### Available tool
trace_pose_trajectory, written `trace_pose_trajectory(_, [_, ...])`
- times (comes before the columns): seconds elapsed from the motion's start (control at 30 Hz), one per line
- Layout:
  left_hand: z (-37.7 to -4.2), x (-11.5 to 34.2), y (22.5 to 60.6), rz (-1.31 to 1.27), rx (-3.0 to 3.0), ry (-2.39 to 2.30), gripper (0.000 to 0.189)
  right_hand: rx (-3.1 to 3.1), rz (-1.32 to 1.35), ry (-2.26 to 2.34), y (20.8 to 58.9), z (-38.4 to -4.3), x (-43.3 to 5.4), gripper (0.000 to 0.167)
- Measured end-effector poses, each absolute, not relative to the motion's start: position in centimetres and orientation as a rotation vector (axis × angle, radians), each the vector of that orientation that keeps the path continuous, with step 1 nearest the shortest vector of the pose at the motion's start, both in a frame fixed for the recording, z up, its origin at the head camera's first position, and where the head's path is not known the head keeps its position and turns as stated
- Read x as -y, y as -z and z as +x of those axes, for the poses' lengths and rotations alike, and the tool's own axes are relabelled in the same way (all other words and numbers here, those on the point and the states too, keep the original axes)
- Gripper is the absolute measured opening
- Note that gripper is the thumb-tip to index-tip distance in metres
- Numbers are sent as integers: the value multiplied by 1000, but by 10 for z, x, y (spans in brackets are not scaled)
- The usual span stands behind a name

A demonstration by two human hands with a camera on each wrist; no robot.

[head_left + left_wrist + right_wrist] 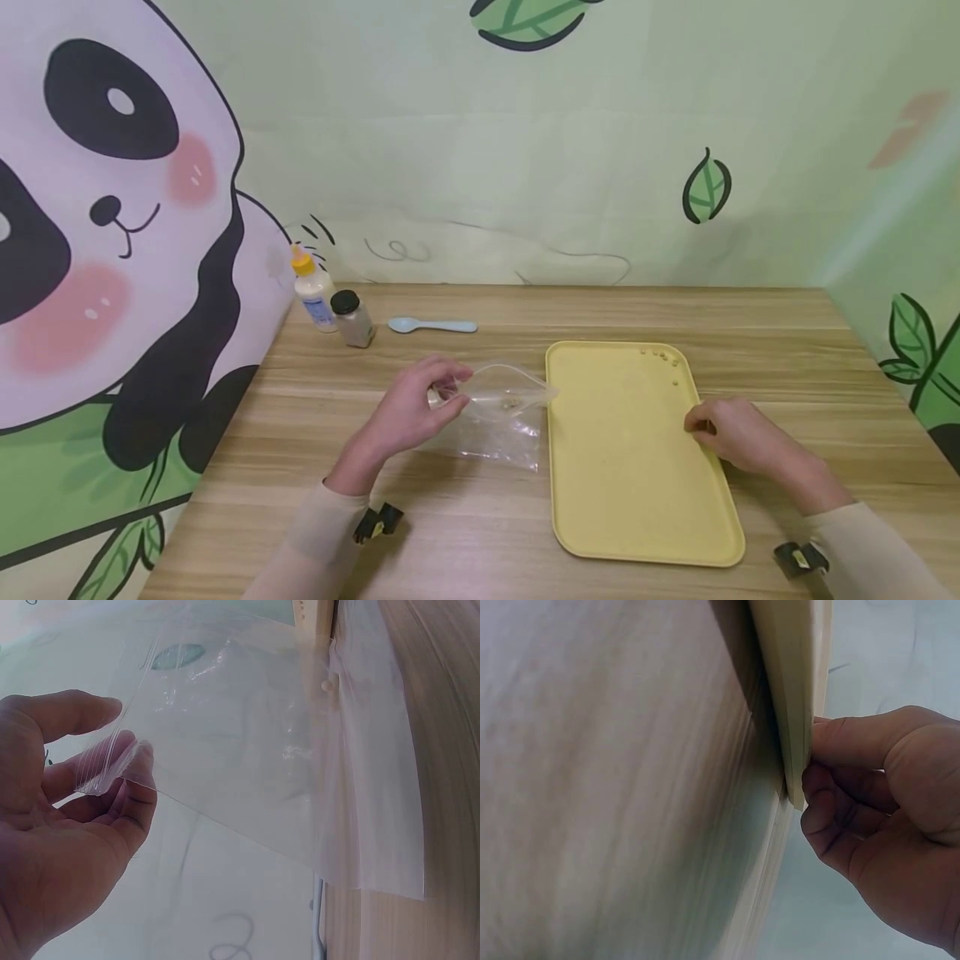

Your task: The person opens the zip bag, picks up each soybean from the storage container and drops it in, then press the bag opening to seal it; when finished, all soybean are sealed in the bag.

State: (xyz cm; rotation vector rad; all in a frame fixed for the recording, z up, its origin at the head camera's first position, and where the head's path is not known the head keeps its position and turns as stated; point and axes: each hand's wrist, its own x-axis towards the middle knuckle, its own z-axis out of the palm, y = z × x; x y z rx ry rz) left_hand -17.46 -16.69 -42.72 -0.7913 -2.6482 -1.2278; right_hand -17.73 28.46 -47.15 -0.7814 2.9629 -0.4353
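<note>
A clear zip bag (pixel 495 437) stands with its mouth spread open beside the yellow tray (pixel 622 475). My left hand (pixel 411 408) holds the bag by its zip edge. In the left wrist view, curled fingers (pixel 135 806) carry that edge while the thumb stands apart from them. A few small pale bits (pixel 512 404) show at the bag. At the tray's right rim is my right hand (pixel 738 433), gripping the edge with thumb and curled fingers (pixel 821 806). Several tiny beige pieces (pixel 662 357) lie near the tray's far right corner.
At the back left stand a white glue-like bottle (pixel 315 296) with a yellow cap and a small jar (pixel 352 321) with a black lid. A light blue spoon (pixel 435 326) lies right of them. Behind the wooden table (pixel 787 350) rises a printed wall.
</note>
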Motion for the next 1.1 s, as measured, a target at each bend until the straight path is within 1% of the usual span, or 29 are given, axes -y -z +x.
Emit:
trace_pose_trajectory(0.3, [-175, 168, 427, -790, 2644, 1221, 30, -2965, -761, 428, 469, -178, -283, 6])
trace_pose_trajectory(0.6, [-174, 168, 426, -788, 2644, 1212, 30, -2988, -748, 505, 467, -180, -277, 7])
trace_pose_trajectory(0.8, [-175, 168, 426, -789, 2646, 1205, 29, -3002, -774, 493, 461, -183, -273, 3])
trace_pose_trajectory(1.1, [-175, 169, 427, -798, 2637, 1208, 30, -2994, -759, 582, 448, -190, -267, 5])
